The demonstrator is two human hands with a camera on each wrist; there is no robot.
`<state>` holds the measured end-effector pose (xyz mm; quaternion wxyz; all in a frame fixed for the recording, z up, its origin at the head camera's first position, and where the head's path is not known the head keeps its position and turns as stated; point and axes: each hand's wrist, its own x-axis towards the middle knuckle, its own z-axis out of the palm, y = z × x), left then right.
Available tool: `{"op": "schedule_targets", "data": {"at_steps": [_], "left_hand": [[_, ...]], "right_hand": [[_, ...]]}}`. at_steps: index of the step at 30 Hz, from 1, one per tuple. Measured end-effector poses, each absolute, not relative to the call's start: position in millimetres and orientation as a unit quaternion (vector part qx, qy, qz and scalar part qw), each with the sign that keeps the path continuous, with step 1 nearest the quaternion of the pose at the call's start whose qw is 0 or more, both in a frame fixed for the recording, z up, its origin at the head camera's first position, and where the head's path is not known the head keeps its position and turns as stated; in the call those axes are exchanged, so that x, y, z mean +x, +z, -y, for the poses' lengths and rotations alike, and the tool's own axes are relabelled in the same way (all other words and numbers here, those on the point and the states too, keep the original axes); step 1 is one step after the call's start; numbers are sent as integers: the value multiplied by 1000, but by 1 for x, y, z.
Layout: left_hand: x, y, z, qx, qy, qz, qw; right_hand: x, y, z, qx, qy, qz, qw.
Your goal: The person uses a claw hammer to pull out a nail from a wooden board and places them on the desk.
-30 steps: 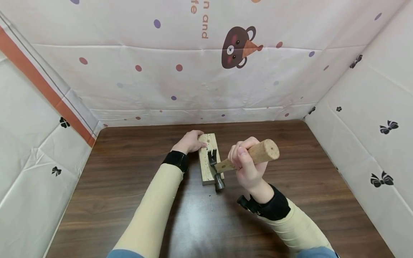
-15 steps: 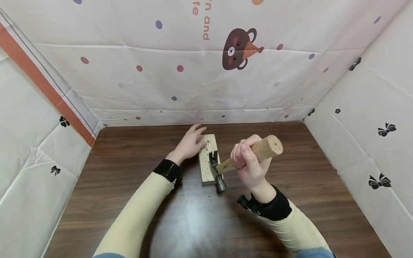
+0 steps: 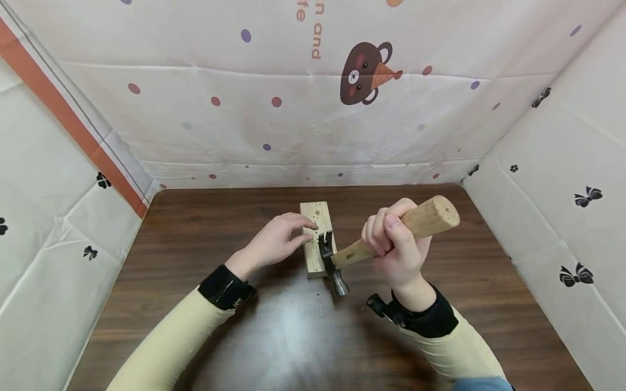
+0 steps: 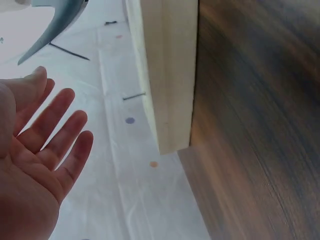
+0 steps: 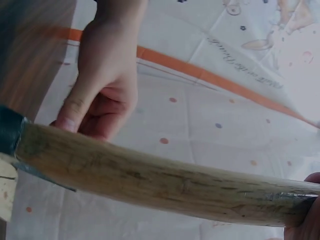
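Observation:
My right hand (image 3: 398, 247) grips the wooden handle of a claw hammer (image 3: 354, 253), its butt end raised toward me. The hammer's metal head (image 3: 329, 255) overlaps the right side of a pale wooden board (image 3: 313, 266), claw pointing away. With fingers spread and slightly bent, my left hand (image 3: 276, 239) hovers at the board's left side, holding nothing. In the left wrist view its fingertips are just below the claw (image 4: 60, 25), and a thin dark nail (image 4: 70, 52) shows at the claw. Another nail (image 4: 134, 96) sticks out of the board's face.
A loose nail (image 3: 319, 306) lies on the dark wooden table (image 3: 195, 326) in front of the board. Patterned white sheets (image 3: 235, 125) stand along the back and both sides of the table.
My left hand has let go of the board's far end and come back toward me, near the claw. The hammer's handle end has swung right and up in my right hand.

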<state>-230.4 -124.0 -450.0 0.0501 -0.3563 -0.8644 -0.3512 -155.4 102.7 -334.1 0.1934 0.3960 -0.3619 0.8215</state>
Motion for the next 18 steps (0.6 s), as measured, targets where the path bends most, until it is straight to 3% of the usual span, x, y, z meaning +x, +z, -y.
{"op": "schedule_targets", "data": {"at_steps": [10, 18], "left_hand": [[-213, -457, 123, -371, -359, 855, 58], [-213, -464, 122, -362, -371, 854, 35]], "right_hand": [[-143, -325, -105, 408, 832, 346, 149], [-139, -323, -105, 421, 828, 341, 146]]}}
